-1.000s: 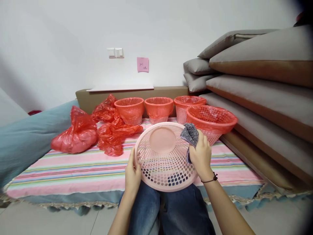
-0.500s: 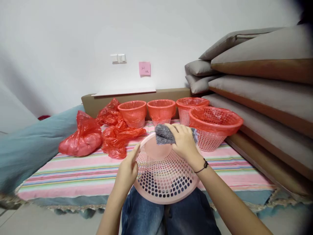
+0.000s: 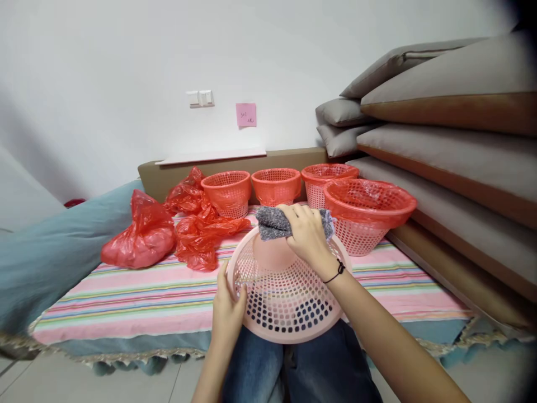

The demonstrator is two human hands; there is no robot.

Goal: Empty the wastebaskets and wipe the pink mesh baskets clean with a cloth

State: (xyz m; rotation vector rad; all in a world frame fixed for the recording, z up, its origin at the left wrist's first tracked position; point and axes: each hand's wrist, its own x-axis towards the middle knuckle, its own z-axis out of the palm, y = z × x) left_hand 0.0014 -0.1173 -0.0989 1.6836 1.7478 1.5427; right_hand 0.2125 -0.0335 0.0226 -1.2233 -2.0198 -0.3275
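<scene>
A pale pink perforated plastic basket (image 3: pixel 289 285) rests over my knees, tilted so that its inside faces me. My left hand (image 3: pixel 230 307) grips its left rim, thumb on the inner side and fingers around the outside. At the far rim my right hand (image 3: pixel 305 232) holds a folded grey cloth (image 3: pixel 273 223) pressed on the basket's edge. The cloth's right end shows past my fingers. A black cord bracelet is on my right wrist.
Several baskets lined with red bags, one basket (image 3: pixel 369 207) nearest, stand behind on a striped cover (image 3: pixel 138 302). At left lie a filled red plastic bag (image 3: pixel 140 238) and crumpled red bags (image 3: pixel 201 240). Stacked grey cushions (image 3: pixel 444 151) rise on the right.
My left hand has moved down along the left rim and now wraps it. The cloth and my right hand have shifted slightly left and up. The basket has turned a little.
</scene>
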